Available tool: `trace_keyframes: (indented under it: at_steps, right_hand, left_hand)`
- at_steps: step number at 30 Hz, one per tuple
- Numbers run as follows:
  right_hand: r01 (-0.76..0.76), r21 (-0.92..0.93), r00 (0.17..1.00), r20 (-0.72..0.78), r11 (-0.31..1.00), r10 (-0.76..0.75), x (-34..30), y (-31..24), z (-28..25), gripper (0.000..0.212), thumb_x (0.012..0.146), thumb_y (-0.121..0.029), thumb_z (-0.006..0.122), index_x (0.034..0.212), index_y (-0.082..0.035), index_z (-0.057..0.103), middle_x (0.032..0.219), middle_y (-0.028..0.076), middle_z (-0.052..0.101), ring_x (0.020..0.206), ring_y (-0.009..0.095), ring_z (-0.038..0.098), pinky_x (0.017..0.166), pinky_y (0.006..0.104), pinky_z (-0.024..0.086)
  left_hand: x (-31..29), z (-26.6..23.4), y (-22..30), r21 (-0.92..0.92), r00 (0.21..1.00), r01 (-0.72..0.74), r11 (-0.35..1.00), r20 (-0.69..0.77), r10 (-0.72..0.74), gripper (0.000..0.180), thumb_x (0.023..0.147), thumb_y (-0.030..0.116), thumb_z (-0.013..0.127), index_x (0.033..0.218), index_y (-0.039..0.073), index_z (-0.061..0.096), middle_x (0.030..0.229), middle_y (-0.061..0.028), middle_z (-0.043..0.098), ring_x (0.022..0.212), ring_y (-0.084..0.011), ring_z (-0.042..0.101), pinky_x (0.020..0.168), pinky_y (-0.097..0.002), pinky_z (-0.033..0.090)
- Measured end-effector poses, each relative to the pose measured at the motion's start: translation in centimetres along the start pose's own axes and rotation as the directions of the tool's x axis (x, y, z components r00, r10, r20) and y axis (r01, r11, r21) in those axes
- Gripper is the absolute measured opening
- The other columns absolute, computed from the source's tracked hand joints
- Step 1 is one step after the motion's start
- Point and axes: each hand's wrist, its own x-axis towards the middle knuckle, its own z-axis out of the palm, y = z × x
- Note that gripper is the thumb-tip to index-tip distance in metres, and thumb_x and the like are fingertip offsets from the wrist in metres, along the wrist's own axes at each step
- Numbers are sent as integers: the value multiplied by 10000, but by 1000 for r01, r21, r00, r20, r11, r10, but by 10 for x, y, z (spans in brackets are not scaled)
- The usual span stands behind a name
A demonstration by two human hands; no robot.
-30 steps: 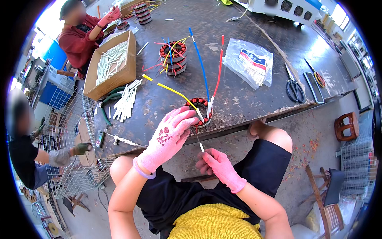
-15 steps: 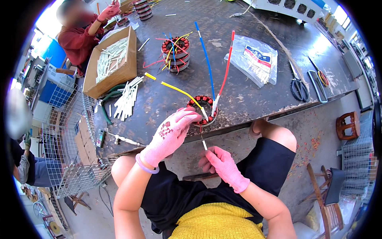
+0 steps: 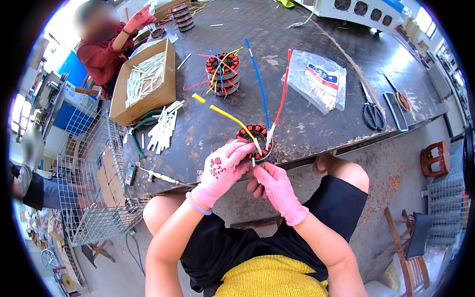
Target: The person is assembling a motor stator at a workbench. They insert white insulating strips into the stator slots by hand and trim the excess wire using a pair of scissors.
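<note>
A small motor stator (image 3: pixel 243 133) with red-wound coils lies at the table's near edge. Yellow (image 3: pixel 228 116), blue (image 3: pixel 258 81) and red (image 3: pixel 283 94) sleeved leads rise from it, with white sleeves at their bases. In a pink glove, my left hand (image 3: pixel 223 167) is closed on the stator's near left rim; its fingertips are partly hidden. Close against it, my gloved right hand (image 3: pixel 275 187) pinches a short white sleeve (image 3: pixel 253 162) upright at the stator's front edge. The thin wire there is mostly hidden by my fingers.
Left of the stator lie loose white sleeves (image 3: pixel 164 127), an open carton (image 3: pixel 117 110) of them and green-handled pliers (image 3: pixel 136 143). Stacked stators (image 3: pixel 227 81) stand farther back. At right are a plastic bag (image 3: pixel 302 74), scissors (image 3: pixel 373 117) and a phone (image 3: pixel 396 112). A co-worker (image 3: pixel 101 59) sits far left.
My right hand has moved up to the stator's front edge with the white sleeve, which was lower on the wire. My left hand has shifted slightly right and down, closer to the right.
</note>
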Motion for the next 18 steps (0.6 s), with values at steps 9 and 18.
trace_keyframes:
  at_steps: [9,18]
  right_hand:
    - [249,-857,923,69,451,-379,7,-65,-46,693,788,-520,747,1230,-19,565,1169,154,634,958,286,666,836,383,522]
    - [572,-787,748,385,232,-540,60,-49,-66,514,738,-321,814,1159,-81,641,1341,144,544,1194,360,553,1003,433,464]
  left_hand:
    - [-6,35,10,-105,931,132,986,-327,-160,299,777,6,744,1050,47,628,986,-130,667,907,-325,658,833,-390,529]
    - [-7,35,33,-352,883,349,869,-186,-430,209,827,-14,681,1030,7,637,1330,-161,473,1160,-290,546,943,-364,489]
